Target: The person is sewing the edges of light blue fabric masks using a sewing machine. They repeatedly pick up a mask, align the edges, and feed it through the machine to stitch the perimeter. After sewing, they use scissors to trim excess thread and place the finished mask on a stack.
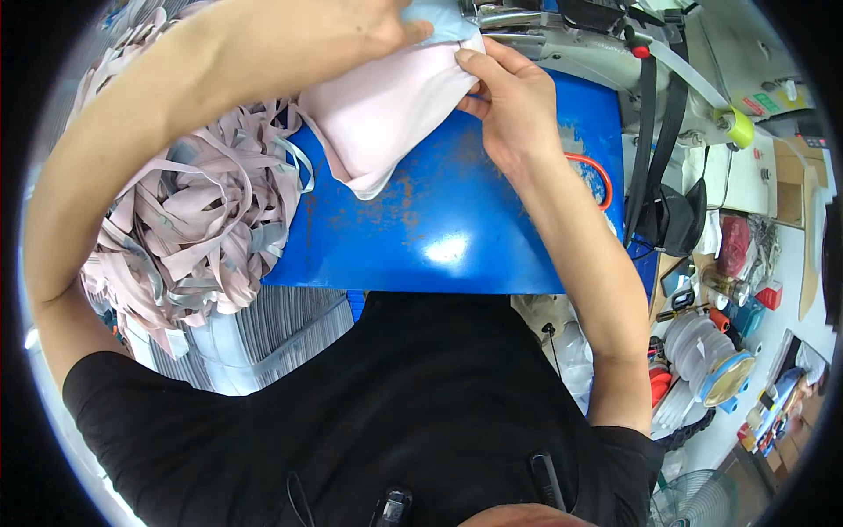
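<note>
A pale pink fabric piece (386,105), shaped like a pouch with a folded edge, hangs over the near side of a blue work surface (421,255). My right hand (518,110) pinches its upper right edge between thumb and fingers, close to a machine. At the top edge of the picture my left hand (378,31) lies by a light blue fabric (443,19) that meets the pink one. Its thumb touches the cloth; the other fingers are cut off or hidden, so their grip does not show.
A tangled heap of pink and grey fabric strips (202,211) lies left of the blue surface. The metal machine arm (571,48) stands at the upper right, near black straps (654,140) and a red tube (597,176). White spools (698,356) crowd the right side.
</note>
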